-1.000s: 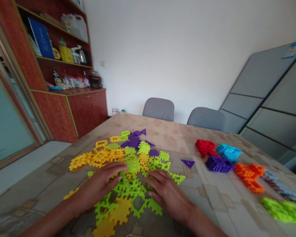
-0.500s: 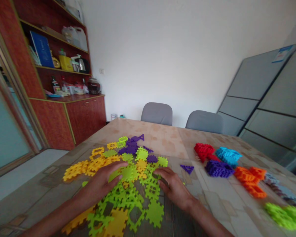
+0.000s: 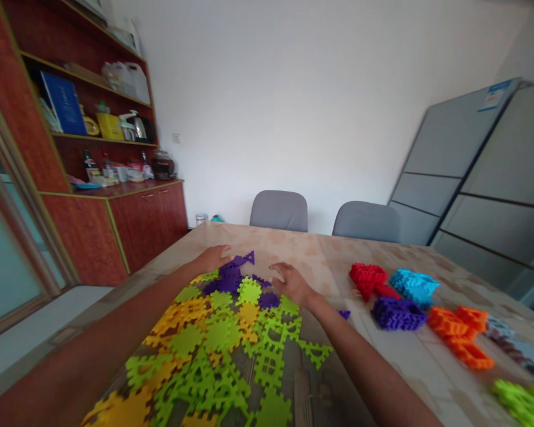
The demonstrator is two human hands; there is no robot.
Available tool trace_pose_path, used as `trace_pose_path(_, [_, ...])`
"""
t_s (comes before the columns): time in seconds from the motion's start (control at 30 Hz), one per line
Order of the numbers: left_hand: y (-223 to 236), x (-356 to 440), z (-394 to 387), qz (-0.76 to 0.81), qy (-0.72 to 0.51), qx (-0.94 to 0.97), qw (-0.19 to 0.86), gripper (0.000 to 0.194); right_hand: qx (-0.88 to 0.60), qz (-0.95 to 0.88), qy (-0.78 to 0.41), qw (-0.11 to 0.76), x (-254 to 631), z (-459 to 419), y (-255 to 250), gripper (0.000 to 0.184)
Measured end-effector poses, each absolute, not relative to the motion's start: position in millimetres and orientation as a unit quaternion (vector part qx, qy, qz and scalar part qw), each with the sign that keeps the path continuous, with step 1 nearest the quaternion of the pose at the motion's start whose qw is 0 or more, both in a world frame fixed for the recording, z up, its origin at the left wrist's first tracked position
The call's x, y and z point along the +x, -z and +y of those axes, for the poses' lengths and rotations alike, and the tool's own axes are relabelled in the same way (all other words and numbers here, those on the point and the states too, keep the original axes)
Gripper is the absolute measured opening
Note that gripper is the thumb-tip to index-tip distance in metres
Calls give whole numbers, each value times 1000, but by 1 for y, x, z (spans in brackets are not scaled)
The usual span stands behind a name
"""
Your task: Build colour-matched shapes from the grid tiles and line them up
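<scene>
The toothed pieces (image 3: 218,336) look like plastic with a matt finish. The worktop (image 3: 314,252) appears smooth with a soft sheen, the cabinet (image 3: 149,228) glossy wood, the kettle (image 3: 140,128) shiny metal, the wall (image 3: 276,107) matt.

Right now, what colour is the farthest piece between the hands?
The piece is purple, seen best in the head view.

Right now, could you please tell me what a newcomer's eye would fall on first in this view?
Probably the loose spread of yellow, green and purple notched pieces on the table, with the left hand and right hand either side of its purple part. Next, perhaps, the bright piles on the table's right: red, blue, purple and orange.
</scene>
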State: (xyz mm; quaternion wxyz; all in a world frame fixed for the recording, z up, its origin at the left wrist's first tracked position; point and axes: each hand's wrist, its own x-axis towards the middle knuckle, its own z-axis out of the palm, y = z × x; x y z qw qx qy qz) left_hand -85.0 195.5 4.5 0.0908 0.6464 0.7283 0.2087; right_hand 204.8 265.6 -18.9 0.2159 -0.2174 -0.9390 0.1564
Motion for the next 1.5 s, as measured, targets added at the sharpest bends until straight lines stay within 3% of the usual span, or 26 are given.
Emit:
trace_pose_path(0.2, [16,-86,219,715,-183,657,154,31,-221,-953,-147,149,143,301,22,32])
trace_pose_path(0.43, [22,-75,215,627,-241,689,271,28,-218,-961,-146,89,96,314,25,33])
trace_pose_path(0.67, [16,-51,194,508,-311,701,393,36,-165,-964,-204,32,132,300,20,29])
trace_pose_path(0.83, [-1,-32,165,469,-327,697,432,53,-120,-950,-283,52,175,274,12,26])
trace_pose_path(1.07, [-21,-39,108,566,-331,687,311,50,-94,-925,-343,133,243,241,-9,40])
trace_pose_path(1.17, [-15,-39,88,610,-308,692,232,52,-151,-931,-290,162,280,217,-5,45])
trace_pose_path(1.27, [-3,-27,79,619,-275,710,194,55,-223,-936,-238,131,303,185,10,56])
trace_pose_path(1.4, [8,-11,82,623,-241,725,169,51,-198,-943,-240,119,299,151,26,63])
trace_pose_path(1.5, [5,-7,82,626,-240,726,151,48,-169,-939,-268,129,290,148,22,53])
